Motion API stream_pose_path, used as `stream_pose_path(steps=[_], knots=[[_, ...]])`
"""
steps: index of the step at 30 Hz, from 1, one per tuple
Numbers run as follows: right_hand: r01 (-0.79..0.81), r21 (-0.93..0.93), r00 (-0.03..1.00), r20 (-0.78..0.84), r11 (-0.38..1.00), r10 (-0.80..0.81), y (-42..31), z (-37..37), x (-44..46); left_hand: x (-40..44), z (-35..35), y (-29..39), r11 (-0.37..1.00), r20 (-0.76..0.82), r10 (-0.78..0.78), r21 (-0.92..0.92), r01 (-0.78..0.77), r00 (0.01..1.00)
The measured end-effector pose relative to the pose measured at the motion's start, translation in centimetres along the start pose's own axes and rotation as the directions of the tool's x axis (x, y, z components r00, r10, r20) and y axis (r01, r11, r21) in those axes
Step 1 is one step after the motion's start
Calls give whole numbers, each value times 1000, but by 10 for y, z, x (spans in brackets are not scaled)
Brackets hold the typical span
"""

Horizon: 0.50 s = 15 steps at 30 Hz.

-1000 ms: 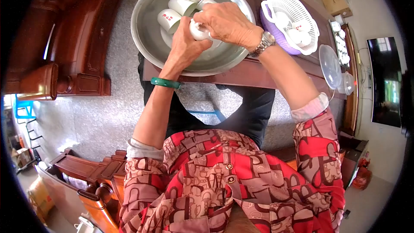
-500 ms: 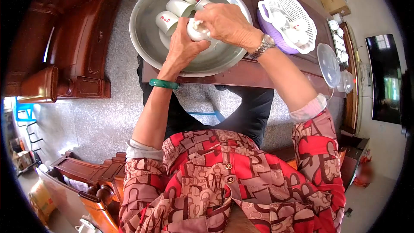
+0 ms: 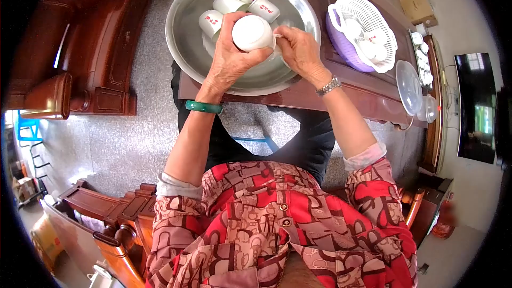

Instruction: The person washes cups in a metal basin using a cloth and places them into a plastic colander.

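Note:
My left hand (image 3: 234,56) is wrapped around a white cup (image 3: 252,33), its rounded base turned up toward me, above a wide steel basin (image 3: 181,58). My right hand (image 3: 301,50) is closed at the cup's rim, pinching a small bit of white cloth (image 3: 277,37) against it; most of the cloth is hidden. Beyond my hands, several white cups with red markings, among them one tipped cup (image 3: 211,23) and another cup (image 3: 264,9), lie in shallow water in the basin.
Right of the basin, a white strainer basket (image 3: 385,32) holding cups sits in a purple basket (image 3: 341,48) on the dark wooden table (image 3: 368,88). A clear plastic lid (image 3: 408,88) lies farther right. Carved wooden furniture (image 3: 96,74) stands on the left.
The cup has been turned from its open mouth showing to its base facing up. My right hand has moved from the cup's mouth to the right side of its rim.

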State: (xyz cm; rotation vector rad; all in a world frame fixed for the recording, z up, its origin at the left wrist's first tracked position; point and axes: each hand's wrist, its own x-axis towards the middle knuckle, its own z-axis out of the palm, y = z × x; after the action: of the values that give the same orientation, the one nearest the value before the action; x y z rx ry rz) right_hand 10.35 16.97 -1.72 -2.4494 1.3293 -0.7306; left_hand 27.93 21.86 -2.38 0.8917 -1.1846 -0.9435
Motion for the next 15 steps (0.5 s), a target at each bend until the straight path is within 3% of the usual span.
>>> stream_pose_path(steps=[8,10,15], knots=[[-55,176,997,-44,983,63,9,12,-7,-2,-1,1,999,27,-29,19,28,999],[-45,178,994,-93,983,63,6,13,-9,-3,0,0,988,28,-43,152,38,999],[-58,186,990,-115,981,81,3,13,-10,-2,4,3,965,27,-53,257,44,998]])
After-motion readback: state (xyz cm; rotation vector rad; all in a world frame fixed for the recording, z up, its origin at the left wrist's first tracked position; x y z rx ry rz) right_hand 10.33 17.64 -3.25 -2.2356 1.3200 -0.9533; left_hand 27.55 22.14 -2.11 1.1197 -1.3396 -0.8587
